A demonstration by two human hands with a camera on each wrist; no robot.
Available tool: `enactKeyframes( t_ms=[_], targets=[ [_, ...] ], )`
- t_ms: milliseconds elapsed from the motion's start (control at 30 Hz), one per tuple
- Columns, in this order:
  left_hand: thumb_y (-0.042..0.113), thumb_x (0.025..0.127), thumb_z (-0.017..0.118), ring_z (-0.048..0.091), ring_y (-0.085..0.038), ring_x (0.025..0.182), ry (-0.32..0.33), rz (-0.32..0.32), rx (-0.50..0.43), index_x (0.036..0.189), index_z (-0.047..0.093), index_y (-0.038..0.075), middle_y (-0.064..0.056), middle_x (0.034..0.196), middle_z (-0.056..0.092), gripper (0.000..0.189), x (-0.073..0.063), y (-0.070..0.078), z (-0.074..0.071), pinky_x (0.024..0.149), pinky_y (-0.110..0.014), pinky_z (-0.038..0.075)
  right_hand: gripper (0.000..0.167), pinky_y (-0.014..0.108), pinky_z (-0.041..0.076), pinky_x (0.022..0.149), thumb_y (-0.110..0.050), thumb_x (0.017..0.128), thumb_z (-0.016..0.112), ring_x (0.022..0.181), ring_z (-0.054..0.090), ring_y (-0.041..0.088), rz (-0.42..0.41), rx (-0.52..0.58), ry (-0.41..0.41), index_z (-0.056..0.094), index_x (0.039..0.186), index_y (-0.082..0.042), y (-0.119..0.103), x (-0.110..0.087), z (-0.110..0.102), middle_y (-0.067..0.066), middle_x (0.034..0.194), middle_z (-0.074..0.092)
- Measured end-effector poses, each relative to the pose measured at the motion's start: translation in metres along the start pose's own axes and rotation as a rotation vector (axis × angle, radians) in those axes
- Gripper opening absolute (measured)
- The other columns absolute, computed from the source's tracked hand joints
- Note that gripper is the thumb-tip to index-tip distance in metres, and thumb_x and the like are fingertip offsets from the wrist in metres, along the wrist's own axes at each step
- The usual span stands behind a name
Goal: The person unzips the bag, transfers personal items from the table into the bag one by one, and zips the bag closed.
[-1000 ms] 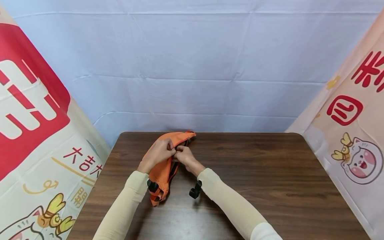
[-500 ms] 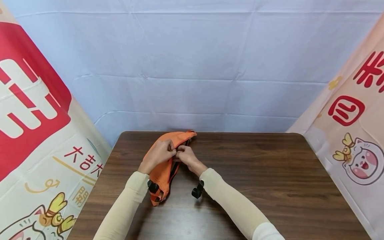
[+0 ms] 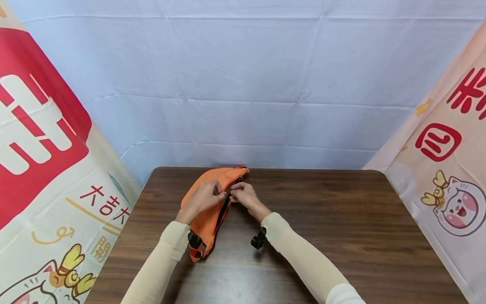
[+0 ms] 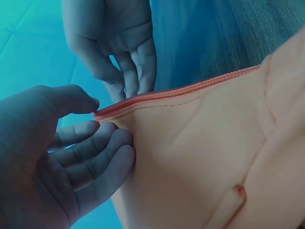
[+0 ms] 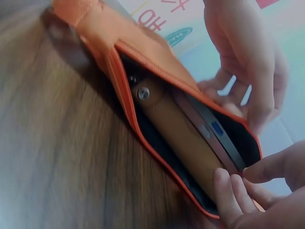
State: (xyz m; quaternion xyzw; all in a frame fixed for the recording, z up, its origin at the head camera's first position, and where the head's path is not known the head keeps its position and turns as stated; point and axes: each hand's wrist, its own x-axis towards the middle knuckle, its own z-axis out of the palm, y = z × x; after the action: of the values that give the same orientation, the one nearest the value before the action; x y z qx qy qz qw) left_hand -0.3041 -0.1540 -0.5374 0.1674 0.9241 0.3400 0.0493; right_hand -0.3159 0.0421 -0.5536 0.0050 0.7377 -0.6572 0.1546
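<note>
An orange waist bag (image 3: pixel 206 221) lies at the left of the table, its zipped opening spread apart. My left hand (image 3: pixel 205 197) pinches the left edge of that opening, thumb against the red zipper tape (image 4: pixel 176 92) in the left wrist view. Opposite, my right hand (image 3: pixel 245 196) holds the other side near the bag's far end, fingertips inside the mouth. The right wrist view shows inside a brown case (image 5: pixel 176 129) with a metal snap (image 5: pixel 143 93). Beside it stand a slim pinkish item (image 5: pixel 202 126) and a grey one with a blue mark (image 5: pixel 218 129).
The dark wooden table (image 3: pixel 322 223) extends to the right of the bag. A pale cloth backdrop (image 3: pixel 243 105) hangs behind its far edge. Printed banners flank it, a red and white one (image 3: pixel 45 135) at left and a pink one (image 3: pixel 452 169) at right.
My right hand has shifted a little to the right, away from the left hand. The bag's opening has spread wider between them.
</note>
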Motion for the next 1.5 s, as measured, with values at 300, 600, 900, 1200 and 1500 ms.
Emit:
enactKeyframes(
  t_ms=[300,600,900,1200,1500],
  targets=[
    [0.024,0.109,0.063,0.061,-0.014,0.059,0.049,0.008,-0.073,0.099,0.063,0.014,0.002,0.074,0.067,0.014,-0.015,-0.008,-0.001,0.056,-0.030,0.046,0.029,0.057,0.056,0.102,-0.005,0.109,0.055,0.116,0.068,0.050,-0.109,-0.200,0.032,0.062,0.133,0.009,-0.005,0.007,-0.018,0.034,0.127,0.066],
    [0.020,0.107,0.064,0.063,-0.012,0.061,0.133,-0.020,-0.068,0.101,0.067,0.013,-0.003,0.080,0.068,0.010,-0.036,-0.016,-0.007,0.057,-0.029,0.048,0.021,0.041,0.057,0.080,-0.006,0.107,0.057,0.100,0.073,0.041,-0.181,-0.427,0.098,0.069,0.122,0.001,-0.016,0.014,-0.028,0.023,0.113,0.073],
    [0.017,0.106,0.065,0.066,-0.012,0.062,0.195,-0.071,-0.085,0.097,0.066,0.012,-0.004,0.081,0.070,0.010,-0.053,-0.026,-0.013,0.057,-0.028,0.049,0.024,0.043,0.055,0.087,-0.009,0.108,0.057,0.104,0.068,0.028,-0.226,-0.592,0.132,0.070,0.127,-0.003,-0.022,0.029,-0.029,0.016,0.124,0.071],
    [0.019,0.103,0.066,0.055,-0.014,0.060,0.244,-0.152,-0.015,0.095,0.065,0.009,-0.004,0.077,0.065,0.012,-0.068,-0.035,-0.012,0.060,-0.030,0.045,0.023,0.047,0.055,0.096,-0.007,0.108,0.059,0.113,0.063,0.032,-0.361,-0.719,0.131,0.069,0.127,-0.001,-0.030,0.043,-0.029,0.017,0.128,0.065],
    [0.018,0.101,0.066,0.052,-0.016,0.063,0.272,-0.213,-0.005,0.091,0.061,0.009,-0.004,0.076,0.060,0.014,-0.080,-0.045,-0.009,0.063,-0.030,0.043,0.030,0.049,0.051,0.109,-0.009,0.110,0.056,0.136,0.055,0.036,-0.372,-0.813,0.041,0.063,0.138,-0.001,-0.037,0.050,-0.028,0.017,0.142,0.060]
  ],
)
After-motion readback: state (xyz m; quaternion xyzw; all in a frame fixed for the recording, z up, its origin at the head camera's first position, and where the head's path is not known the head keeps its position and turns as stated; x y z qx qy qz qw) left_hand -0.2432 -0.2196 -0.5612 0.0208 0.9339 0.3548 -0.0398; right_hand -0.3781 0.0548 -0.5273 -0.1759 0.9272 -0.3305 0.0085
